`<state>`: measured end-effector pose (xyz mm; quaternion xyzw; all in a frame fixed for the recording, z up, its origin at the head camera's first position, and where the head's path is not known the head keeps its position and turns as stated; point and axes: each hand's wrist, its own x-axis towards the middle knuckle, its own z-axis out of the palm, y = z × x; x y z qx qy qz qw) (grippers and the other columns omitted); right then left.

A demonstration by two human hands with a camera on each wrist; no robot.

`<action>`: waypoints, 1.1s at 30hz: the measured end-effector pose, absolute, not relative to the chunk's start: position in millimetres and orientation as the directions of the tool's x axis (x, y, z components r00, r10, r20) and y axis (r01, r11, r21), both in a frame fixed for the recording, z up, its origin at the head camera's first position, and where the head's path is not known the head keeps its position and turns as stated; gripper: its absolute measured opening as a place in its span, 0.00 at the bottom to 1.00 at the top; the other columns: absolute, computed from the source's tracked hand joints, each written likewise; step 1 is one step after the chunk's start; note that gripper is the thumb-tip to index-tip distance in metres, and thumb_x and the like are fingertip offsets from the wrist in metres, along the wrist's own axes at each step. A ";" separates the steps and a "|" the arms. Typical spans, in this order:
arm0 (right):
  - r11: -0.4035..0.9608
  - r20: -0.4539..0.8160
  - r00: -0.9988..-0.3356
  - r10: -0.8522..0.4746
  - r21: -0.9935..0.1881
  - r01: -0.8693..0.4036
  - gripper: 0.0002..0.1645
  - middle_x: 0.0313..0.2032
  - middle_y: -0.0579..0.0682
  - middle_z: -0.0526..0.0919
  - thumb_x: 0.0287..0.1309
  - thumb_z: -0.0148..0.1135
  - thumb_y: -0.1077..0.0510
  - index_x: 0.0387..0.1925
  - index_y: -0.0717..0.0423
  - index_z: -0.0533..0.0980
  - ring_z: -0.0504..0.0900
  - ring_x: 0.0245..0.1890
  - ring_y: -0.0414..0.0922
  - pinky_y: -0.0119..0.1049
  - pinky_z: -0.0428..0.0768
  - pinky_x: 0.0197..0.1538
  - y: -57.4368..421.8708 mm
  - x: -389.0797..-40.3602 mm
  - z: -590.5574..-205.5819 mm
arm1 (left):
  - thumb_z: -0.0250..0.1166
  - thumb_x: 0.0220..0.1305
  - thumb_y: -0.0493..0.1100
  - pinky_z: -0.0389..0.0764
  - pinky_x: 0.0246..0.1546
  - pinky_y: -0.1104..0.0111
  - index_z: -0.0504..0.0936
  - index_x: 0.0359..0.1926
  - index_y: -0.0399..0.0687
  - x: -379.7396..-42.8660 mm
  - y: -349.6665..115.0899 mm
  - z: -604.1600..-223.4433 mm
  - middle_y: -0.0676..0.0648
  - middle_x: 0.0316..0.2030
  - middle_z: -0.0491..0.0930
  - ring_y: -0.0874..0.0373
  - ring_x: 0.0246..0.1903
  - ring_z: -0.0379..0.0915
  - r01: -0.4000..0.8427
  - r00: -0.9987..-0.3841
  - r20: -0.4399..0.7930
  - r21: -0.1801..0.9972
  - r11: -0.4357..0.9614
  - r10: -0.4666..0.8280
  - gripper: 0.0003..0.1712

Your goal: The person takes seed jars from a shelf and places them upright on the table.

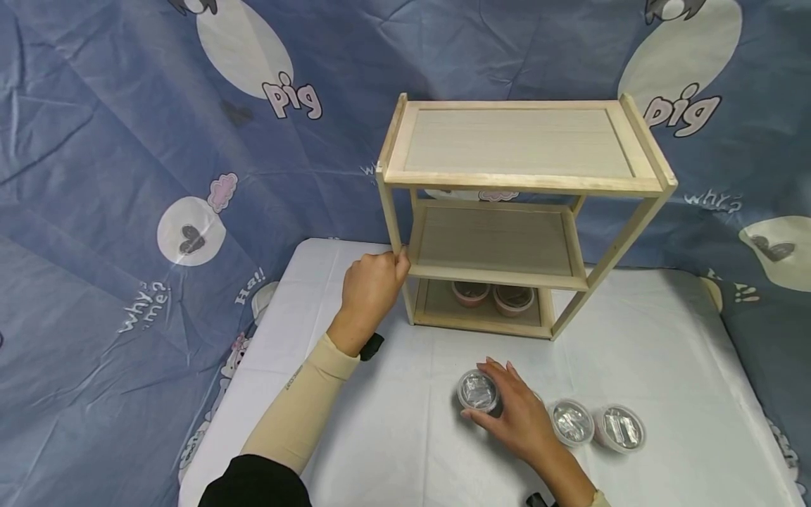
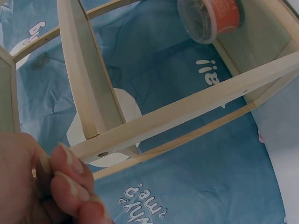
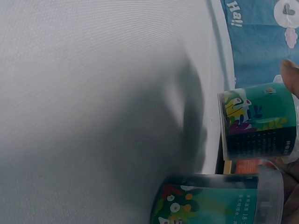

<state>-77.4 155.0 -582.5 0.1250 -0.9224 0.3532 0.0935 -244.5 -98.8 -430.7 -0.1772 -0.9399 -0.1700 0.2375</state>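
My left hand (image 1: 372, 285) grips the front left post of a wooden three-tier shelf (image 1: 526, 182) at middle-shelf height; in the left wrist view its fingertips (image 2: 70, 161) curl by the post. Over the white table, my right hand (image 1: 516, 412) holds a small round tub (image 1: 478, 391) by its sides, between thumb and fingers. This tub has a clear lid with something silvery under it. The right wrist view shows its green, colourfully printed label (image 3: 259, 121). A second green-labelled tub (image 3: 205, 200) is close below it there, mostly hidden behind the hand in the head view.
Two lidded tubs stand right of my right hand, a nearer one (image 1: 572, 422) and a farther one (image 1: 620, 428). On the bottom shelf sit two reddish tubs, one left (image 1: 471, 293) and one right (image 1: 514, 299). Blue printed cloth (image 1: 342, 141) hangs behind the white-covered table (image 1: 380, 436).
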 end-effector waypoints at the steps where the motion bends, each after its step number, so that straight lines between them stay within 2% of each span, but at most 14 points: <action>1: 0.722 0.261 -0.951 -0.169 -0.624 -0.299 0.49 0.67 0.60 0.77 0.41 0.87 0.40 0.63 0.52 0.77 0.72 0.68 0.68 0.64 0.69 0.66 155.1 -77.1 -582.5 | 0.54 0.81 0.46 0.66 0.08 0.60 0.64 0.11 0.52 -244.5 -98.8 -430.7 0.52 0.08 0.59 0.55 0.07 0.62 0.414 -0.824 0.507 0.235 0.880 0.252 0.33; 5: 0.737 0.284 -0.938 -0.200 -0.586 -0.335 0.50 0.65 0.62 0.79 0.39 0.88 0.40 0.62 0.55 0.77 0.73 0.67 0.66 0.62 0.68 0.68 155.3 -77.1 -582.5 | 0.53 0.81 0.46 0.66 0.08 0.60 0.64 0.11 0.51 -245.0 -99.0 -431.2 0.52 0.08 0.60 0.56 0.07 0.61 0.412 -0.826 0.504 0.235 0.880 0.252 0.33; 12: 0.770 0.371 -0.881 -0.293 -0.455 -0.447 0.51 0.57 0.56 0.85 0.36 0.89 0.40 0.59 0.61 0.78 0.77 0.66 0.56 0.59 0.64 0.71 155.7 -79.1 -588.2 | 0.54 0.81 0.46 0.66 0.08 0.60 0.65 0.11 0.51 -245.1 -99.3 -430.9 0.52 0.08 0.60 0.55 0.07 0.62 0.411 -0.829 0.499 0.235 0.881 0.253 0.33; 20: 0.788 0.374 -0.876 -0.304 -0.418 -0.452 0.50 0.56 0.55 0.85 0.38 0.87 0.37 0.59 0.58 0.78 0.77 0.66 0.56 0.59 0.62 0.72 156.4 -78.5 -590.6 | 0.53 0.81 0.46 0.66 0.08 0.60 0.65 0.11 0.51 -244.4 -99.6 -430.2 0.52 0.08 0.60 0.55 0.08 0.62 0.413 -0.830 0.496 0.238 0.879 0.255 0.34; 33: 0.807 0.329 -0.876 -0.354 -0.366 -0.463 0.51 0.57 0.61 0.84 0.39 0.87 0.39 0.59 0.65 0.76 0.78 0.64 0.59 0.59 0.64 0.71 163.6 -77.4 -584.6 | 0.54 0.81 0.45 0.66 0.08 0.60 0.64 0.11 0.51 -244.1 -99.3 -430.6 0.52 0.08 0.59 0.55 0.07 0.62 0.421 -0.817 0.518 0.236 0.876 0.254 0.33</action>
